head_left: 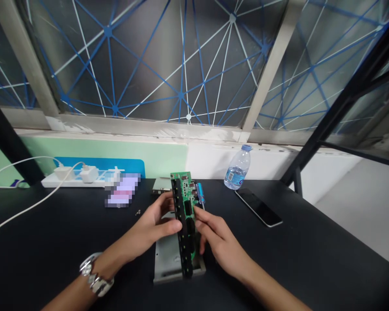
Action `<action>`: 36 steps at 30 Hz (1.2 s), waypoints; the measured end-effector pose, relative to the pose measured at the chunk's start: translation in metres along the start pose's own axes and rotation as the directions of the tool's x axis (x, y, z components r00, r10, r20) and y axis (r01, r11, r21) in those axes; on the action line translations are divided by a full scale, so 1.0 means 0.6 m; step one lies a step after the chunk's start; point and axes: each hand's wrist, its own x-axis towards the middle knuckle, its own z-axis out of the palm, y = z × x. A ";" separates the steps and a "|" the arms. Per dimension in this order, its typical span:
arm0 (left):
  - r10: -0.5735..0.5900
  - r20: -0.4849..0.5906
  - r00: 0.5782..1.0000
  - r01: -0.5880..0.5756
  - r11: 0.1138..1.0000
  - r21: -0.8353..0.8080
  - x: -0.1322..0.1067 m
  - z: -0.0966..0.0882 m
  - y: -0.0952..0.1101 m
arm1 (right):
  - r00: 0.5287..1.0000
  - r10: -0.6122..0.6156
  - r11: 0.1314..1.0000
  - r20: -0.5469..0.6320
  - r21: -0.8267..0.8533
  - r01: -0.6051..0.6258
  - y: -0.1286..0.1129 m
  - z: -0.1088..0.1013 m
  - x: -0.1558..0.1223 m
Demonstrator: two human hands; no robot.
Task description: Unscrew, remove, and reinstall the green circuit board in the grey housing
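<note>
The green circuit board (pixel 186 216) is over the metal tray (pixel 168 257) on the black desk (pixel 311 246), the left hand (pixel 158 225) clasping its left side, the right hand (pixel 218 235) its right. It is probably light, stiff and fragile, best held by its long edges.
</note>
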 end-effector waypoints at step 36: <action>-0.062 -0.375 0.925 0.059 0.998 -0.021 0.012 0.001 -0.016 | 0.993 -0.068 0.996 0.099 -0.052 0.073 -0.021 0.008 -0.009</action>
